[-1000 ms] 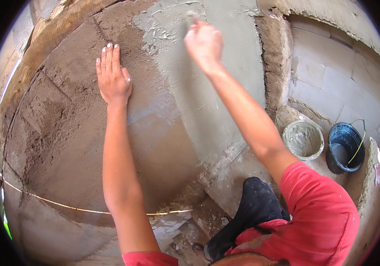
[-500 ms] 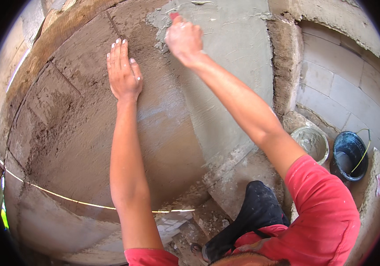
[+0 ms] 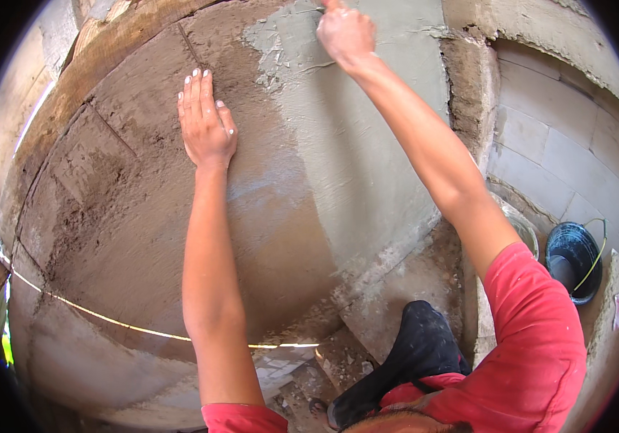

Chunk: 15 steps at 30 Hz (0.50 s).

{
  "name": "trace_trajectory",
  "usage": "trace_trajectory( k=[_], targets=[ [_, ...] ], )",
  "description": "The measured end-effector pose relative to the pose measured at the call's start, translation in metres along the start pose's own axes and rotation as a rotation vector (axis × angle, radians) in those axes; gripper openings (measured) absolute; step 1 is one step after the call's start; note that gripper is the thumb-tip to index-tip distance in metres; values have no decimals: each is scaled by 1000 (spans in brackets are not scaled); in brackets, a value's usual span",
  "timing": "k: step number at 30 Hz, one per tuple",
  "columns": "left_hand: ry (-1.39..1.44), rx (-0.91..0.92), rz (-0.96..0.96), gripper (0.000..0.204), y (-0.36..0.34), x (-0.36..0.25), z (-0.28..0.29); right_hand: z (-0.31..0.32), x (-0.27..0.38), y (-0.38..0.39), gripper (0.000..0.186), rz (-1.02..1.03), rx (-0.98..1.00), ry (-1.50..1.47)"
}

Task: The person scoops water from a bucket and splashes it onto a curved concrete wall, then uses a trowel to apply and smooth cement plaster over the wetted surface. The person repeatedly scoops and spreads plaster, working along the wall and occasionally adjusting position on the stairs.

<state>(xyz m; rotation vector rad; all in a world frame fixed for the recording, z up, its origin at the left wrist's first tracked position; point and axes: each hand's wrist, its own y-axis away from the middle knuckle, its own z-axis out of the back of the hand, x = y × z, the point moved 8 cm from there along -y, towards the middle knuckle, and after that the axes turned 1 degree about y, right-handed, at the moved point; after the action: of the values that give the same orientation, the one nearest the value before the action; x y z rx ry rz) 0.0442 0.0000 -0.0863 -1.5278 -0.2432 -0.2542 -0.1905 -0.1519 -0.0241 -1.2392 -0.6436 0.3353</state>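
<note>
My left hand (image 3: 206, 124) lies flat with fingers stretched out on the rough brown wall (image 3: 136, 195). It holds nothing. Up by the top edge, my right hand (image 3: 348, 35) is closed over the wet grey plaster (image 3: 385, 137), which covers the wall's right part. Its fingers wrap round a small red-handled tool, whose red end showed half a second ago. The tool's working end is hidden by the hand and the picture's edge. The plaster's ragged left border (image 3: 270, 58) runs between my two hands.
A pale tub (image 3: 524, 224) stands at the right, partly behind my upper arm. Beside it is a black bucket (image 3: 573, 263) with a yellowish handle. A rough vertical edge (image 3: 472, 101) bounds the plaster. A light string (image 3: 125, 326) crosses low, and a wooden beam (image 3: 71, 86) curves along the upper left.
My right hand has moved up and to the right across the plaster, away from its ragged left border. My left hand stays flat in the same place on the wall.
</note>
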Motion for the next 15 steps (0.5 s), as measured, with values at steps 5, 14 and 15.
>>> trace_trajectory(
  k=[5,14,15],
  targets=[
    [-20,2,-3,57,0,-1,-1,-27,82,50,34,292,-150,144],
    [-49,33,-24,57,0,-2,0,44,8,29,32,124,-36,49],
    [-48,34,-21,58,0,-2,-1,52,-19,13,29,21,-123,-16]
  ],
)
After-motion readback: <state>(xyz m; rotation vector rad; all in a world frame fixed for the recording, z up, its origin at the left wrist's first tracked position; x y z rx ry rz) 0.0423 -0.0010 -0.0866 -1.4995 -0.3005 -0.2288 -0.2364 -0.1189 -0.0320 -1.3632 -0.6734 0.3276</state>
